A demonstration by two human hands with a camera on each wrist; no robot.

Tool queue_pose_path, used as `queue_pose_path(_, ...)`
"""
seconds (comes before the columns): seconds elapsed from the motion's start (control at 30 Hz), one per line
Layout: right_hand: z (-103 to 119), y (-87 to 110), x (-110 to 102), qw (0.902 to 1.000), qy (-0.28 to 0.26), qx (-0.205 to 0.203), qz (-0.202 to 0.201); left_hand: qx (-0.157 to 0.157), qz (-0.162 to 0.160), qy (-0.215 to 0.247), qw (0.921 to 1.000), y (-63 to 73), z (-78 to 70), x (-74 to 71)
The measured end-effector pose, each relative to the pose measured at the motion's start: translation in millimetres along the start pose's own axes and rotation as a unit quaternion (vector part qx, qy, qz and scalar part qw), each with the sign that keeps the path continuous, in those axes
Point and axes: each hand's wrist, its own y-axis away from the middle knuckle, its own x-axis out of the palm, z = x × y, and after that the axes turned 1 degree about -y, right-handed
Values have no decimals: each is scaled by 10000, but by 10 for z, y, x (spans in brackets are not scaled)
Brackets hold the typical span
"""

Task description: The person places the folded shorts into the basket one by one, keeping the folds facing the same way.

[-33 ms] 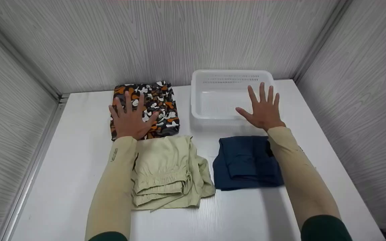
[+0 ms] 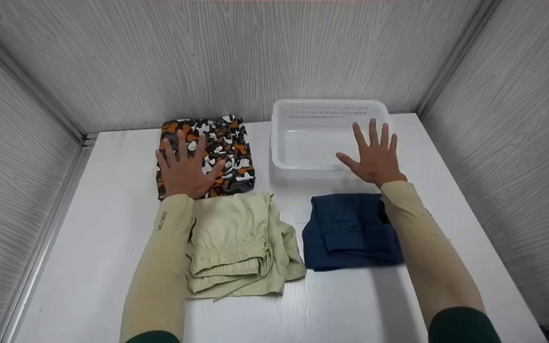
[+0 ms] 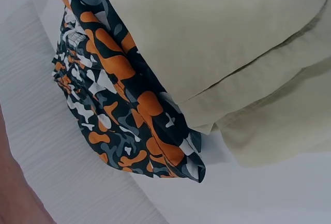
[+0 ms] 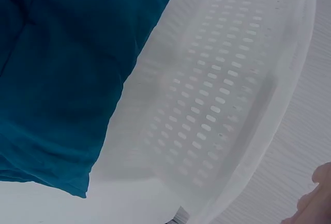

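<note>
My left hand [image 2: 186, 171], fingers spread and straight, is over a folded camouflage-print garment [image 2: 236, 166] in orange, black, grey and white. Nearer me lie folded beige pants [image 2: 231, 228] with an elastic waistband and a drawstring; their far edge meets the print garment. On the right, my spread right hand [image 2: 377, 159] overlaps the front right part of a white perforated plastic basket [image 2: 329, 101]. Behind that wrist, toward me, lies a folded navy garment [image 2: 350, 233], which looks teal in the right wrist view. Neither hand holds anything.
All of this sits on a white table [image 2: 88, 228]. Grey wood-grain panels rise at the back [image 2: 236, 57] and along both sides; the basket and the print garment stand close to the back panel. Each forearm wears a beige sleeve [image 2: 160, 267].
</note>
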Motion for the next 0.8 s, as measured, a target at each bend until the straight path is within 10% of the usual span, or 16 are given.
queue_pose_path(0.27, -135, 234, 102, 9994, -342, -30, -49, 213, 189, 491, 9984, 186, -177, 97)
queue_pose_path(0.5, -274, 729, 408, 9978, -609, 63, -248, 748, 779, 1404, 9842, 663, -743, 216)
queue_pose_path(0.67, -272, 1129, 559, 9946, -751, 374, -618, 859, 1066, 2318, 9631, 964, -1318, 290)
queue_pose_path(0.8, -212, 1377, 611, 9887, -824, 1232, 223, 858, 1533, 3451, 9220, 1152, -1719, 353)
